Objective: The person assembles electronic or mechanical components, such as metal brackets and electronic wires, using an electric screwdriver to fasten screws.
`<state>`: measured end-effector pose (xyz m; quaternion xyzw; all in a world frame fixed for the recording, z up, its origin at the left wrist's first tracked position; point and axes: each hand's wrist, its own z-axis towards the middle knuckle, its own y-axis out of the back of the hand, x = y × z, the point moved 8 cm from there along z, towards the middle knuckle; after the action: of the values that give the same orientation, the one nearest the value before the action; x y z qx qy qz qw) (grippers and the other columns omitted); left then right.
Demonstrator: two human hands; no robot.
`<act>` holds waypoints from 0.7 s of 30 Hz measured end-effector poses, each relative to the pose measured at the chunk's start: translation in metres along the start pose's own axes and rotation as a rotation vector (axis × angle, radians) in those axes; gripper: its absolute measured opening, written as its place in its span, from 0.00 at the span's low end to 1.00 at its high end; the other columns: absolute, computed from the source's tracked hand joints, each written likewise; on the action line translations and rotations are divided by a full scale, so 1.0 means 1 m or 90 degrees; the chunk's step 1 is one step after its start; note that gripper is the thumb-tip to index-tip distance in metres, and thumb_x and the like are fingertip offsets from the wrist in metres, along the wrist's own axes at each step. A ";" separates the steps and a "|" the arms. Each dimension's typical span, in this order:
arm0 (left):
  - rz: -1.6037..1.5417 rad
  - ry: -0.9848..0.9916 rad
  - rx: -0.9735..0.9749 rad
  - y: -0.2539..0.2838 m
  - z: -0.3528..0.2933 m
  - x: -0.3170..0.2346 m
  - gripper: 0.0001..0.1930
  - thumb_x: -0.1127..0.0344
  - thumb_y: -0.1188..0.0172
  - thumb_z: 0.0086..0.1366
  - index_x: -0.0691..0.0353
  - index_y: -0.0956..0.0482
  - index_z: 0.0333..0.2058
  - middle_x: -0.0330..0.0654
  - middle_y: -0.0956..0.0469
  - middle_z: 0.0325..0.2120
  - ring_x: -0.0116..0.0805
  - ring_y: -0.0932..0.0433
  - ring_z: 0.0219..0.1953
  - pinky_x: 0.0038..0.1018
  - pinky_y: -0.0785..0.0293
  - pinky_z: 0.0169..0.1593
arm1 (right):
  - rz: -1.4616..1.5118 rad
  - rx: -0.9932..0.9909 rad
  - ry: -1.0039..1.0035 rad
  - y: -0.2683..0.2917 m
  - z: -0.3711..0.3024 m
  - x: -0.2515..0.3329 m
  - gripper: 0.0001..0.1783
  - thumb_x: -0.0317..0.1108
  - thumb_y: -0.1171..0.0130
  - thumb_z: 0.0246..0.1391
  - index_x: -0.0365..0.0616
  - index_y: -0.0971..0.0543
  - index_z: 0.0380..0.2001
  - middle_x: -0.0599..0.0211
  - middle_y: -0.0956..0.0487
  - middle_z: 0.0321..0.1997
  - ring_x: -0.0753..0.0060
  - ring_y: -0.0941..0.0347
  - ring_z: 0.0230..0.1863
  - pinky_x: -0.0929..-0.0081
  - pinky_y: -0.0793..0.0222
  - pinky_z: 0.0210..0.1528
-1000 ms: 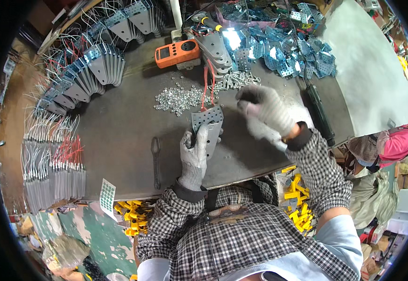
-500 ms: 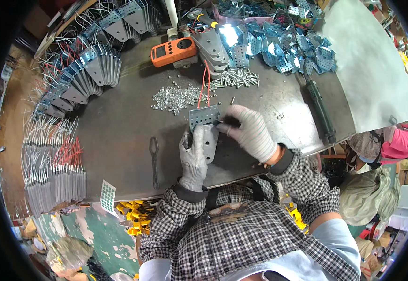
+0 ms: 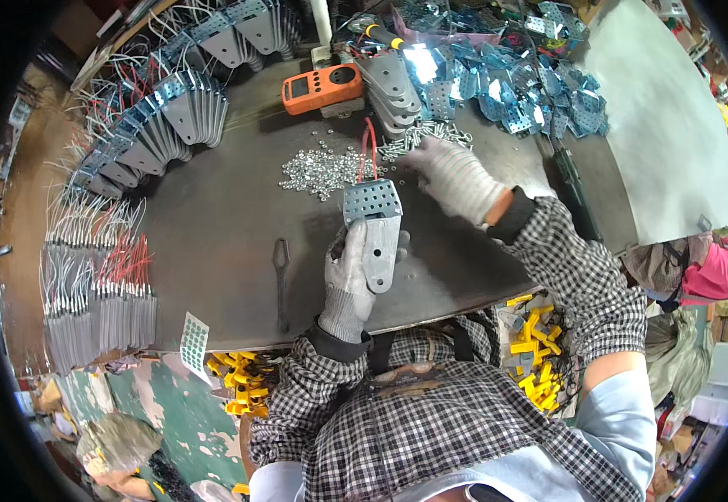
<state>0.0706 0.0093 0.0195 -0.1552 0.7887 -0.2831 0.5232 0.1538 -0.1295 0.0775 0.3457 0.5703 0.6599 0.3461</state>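
Observation:
My gloved left hand (image 3: 350,266) grips a grey metal plate (image 3: 381,251) with a rounded lower end and a hole in it. A perforated bluish metal bracket (image 3: 371,199) sits at the plate's upper end, and red wires (image 3: 368,149) run up from it. My gloved right hand (image 3: 456,174) is at the near edge of a heap of screws (image 3: 431,137); its fingertips are bent and smeared by motion, so whether they hold a screw cannot be made out. To the left of the screws lies a spread of small nuts (image 3: 318,172).
An orange meter (image 3: 322,89) stands behind the nuts, beside stacked grey plates (image 3: 390,88). Blue brackets (image 3: 514,92) pile up at the back right. A wrench (image 3: 282,284) lies left of my left hand. A dark power screwdriver (image 3: 575,188) rests at right. Finished-looking assemblies (image 3: 184,109) line the left.
My right hand has left the bracket and moved up and right to the screws. My left hand still holds the plate, now turned to face up more fully.

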 end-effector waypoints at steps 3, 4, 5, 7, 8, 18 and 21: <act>0.082 -0.049 -0.059 0.011 0.003 -0.003 0.20 0.56 0.51 0.72 0.66 0.27 0.52 0.47 0.20 0.42 0.36 0.19 0.41 0.30 0.19 0.42 | 0.440 -0.189 -0.049 0.055 -0.013 0.014 0.11 0.26 0.40 0.50 0.37 0.21 0.38 0.50 0.22 0.38 0.48 0.23 0.37 0.60 0.27 0.40; 0.153 -0.088 -0.087 0.008 0.003 -0.007 0.18 0.57 0.47 0.71 0.65 0.25 0.50 0.45 0.19 0.37 0.33 0.18 0.37 0.30 0.18 0.38 | 0.534 -0.204 -0.041 0.060 -0.020 0.023 0.10 0.27 0.38 0.49 0.39 0.21 0.37 0.54 0.22 0.36 0.50 0.23 0.36 0.62 0.27 0.39; 0.153 -0.085 -0.084 0.005 0.004 -0.005 0.18 0.57 0.47 0.71 0.65 0.25 0.50 0.45 0.19 0.37 0.33 0.18 0.37 0.30 0.18 0.38 | 0.499 -0.230 -0.037 0.067 -0.025 0.032 0.10 0.27 0.37 0.48 0.39 0.20 0.36 0.56 0.21 0.35 0.52 0.23 0.36 0.64 0.26 0.39; 0.138 -0.055 -0.088 -0.003 0.003 0.002 0.16 0.59 0.47 0.71 0.66 0.25 0.49 0.44 0.19 0.38 0.33 0.18 0.38 0.29 0.17 0.37 | 0.414 -0.267 -0.047 0.077 -0.031 0.039 0.08 0.28 0.36 0.48 0.41 0.19 0.34 0.59 0.20 0.33 0.56 0.22 0.35 0.69 0.26 0.38; 0.130 -0.043 -0.091 -0.005 0.004 0.002 0.15 0.60 0.47 0.71 0.66 0.25 0.49 0.43 0.19 0.38 0.33 0.18 0.39 0.29 0.17 0.37 | 0.414 -0.267 -0.048 0.082 -0.033 0.040 0.08 0.28 0.36 0.48 0.41 0.19 0.34 0.59 0.20 0.33 0.56 0.22 0.35 0.69 0.26 0.38; 0.297 0.011 -0.061 -0.025 0.009 0.017 0.17 0.64 0.53 0.73 0.64 0.29 0.56 0.37 0.24 0.46 0.22 0.27 0.48 0.21 0.30 0.53 | 0.353 -0.263 -0.099 0.059 -0.049 0.033 0.10 0.32 0.36 0.47 0.48 0.19 0.35 0.64 0.25 0.29 0.56 0.25 0.33 0.64 0.28 0.33; 0.216 -0.017 0.008 -0.035 0.006 0.014 0.19 0.63 0.53 0.73 0.66 0.31 0.57 0.37 0.25 0.48 0.24 0.27 0.49 0.24 0.30 0.55 | 0.337 -0.253 -0.091 0.057 -0.052 0.033 0.08 0.33 0.36 0.48 0.50 0.20 0.34 0.65 0.26 0.30 0.56 0.25 0.34 0.62 0.28 0.34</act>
<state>0.0683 -0.0272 0.0287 -0.0205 0.7944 -0.1940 0.5752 0.0885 -0.1342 0.1303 0.4530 0.2956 0.7990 0.2626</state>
